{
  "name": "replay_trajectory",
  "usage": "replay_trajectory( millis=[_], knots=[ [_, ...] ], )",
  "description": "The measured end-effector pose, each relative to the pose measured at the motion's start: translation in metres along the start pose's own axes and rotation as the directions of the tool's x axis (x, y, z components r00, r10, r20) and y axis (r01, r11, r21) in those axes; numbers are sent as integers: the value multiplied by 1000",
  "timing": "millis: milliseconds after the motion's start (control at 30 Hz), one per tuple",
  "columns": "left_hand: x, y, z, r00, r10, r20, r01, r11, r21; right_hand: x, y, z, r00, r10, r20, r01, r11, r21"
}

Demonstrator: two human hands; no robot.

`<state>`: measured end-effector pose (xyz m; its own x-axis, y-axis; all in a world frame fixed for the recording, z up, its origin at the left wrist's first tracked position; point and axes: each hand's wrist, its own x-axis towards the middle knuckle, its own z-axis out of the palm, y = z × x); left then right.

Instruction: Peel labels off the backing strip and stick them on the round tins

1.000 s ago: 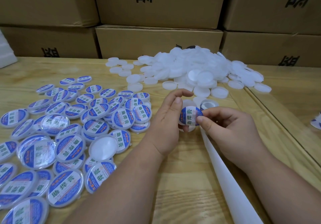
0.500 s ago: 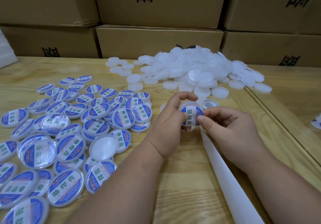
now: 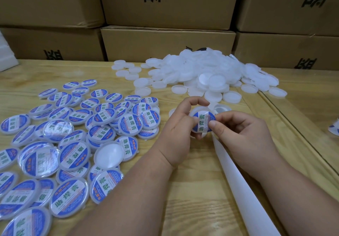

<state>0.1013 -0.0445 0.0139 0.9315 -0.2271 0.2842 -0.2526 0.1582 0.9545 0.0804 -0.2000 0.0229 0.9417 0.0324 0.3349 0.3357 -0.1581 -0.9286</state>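
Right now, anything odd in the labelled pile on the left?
One plain white tin with no label lies among the labelled tins, near the pile's right edge beside the left hand. It tilts on its neighbours. Otherwise nothing stands out; the unlabelled heap sits apart.

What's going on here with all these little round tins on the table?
A person is labelling them. The left hand holds a white tin while the right hand presses a blue label onto its face. Labelled tins lie spread to the left, a pile of plain white ones sits behind, and the white backing strip trails toward the camera under the right hand.
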Motion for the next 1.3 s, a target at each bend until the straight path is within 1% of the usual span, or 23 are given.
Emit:
replay_trajectory(
  millis=[300, 467, 567, 667, 733, 833, 900, 1000, 1100, 1233, 1300],
  knots=[
    [1, -1, 2, 1000, -15, -2, 15, 1000, 12, 1, 3, 0, 1000, -7, -29, 7, 1000, -1],
    [-2, 0, 3, 1000, 28, -10, -28, 999, 25, 1, 4, 0, 999, -19, -41, 19, 1000, 5],
    [-3, 0, 5, 998, 48, -48, -46, 998, 50, 1, 6, 1, 999, -16, -43, 17, 1000, 7],
    [-4, 0, 6, 994, 61, -89, -52, 993, 102, 0, 5, -1, 999, -42, -16, 42, 999, 19],
    [-4, 0, 7, 991, 67, -112, -49, 987, 151, -2, 5, -1, 999, -48, -1, 48, 997, 57],
    [-4, 0, 7, 985, 56, -162, -22, 979, 204, -2, 5, -3, 1000, -17, 1, 17, 994, 112],
    [-4, -1, 6, 978, 42, -203, 1, 978, 207, -1, 6, -5, 1000, 6, -5, -5, 983, 183],
    [-2, -3, 6, 971, 36, -237, 18, 975, 223, 0, 5, -5, 1000, 5, -8, -3, 975, 222],
    [-2, -3, 4, 965, 41, -259, 17, 976, 217, 0, 6, -6, 1000, -2, -16, 6, 973, 232],
    [-1, -2, 2, 956, 36, -290, 17, 984, 179, 2, 6, -10, 996, -2, -92, 24, 971, 237],
    [0, -2, 0, 939, 40, -341, 22, 984, 177, 3, 8, -12, 993, -2, -117, 27, 975, 220]
  ],
)
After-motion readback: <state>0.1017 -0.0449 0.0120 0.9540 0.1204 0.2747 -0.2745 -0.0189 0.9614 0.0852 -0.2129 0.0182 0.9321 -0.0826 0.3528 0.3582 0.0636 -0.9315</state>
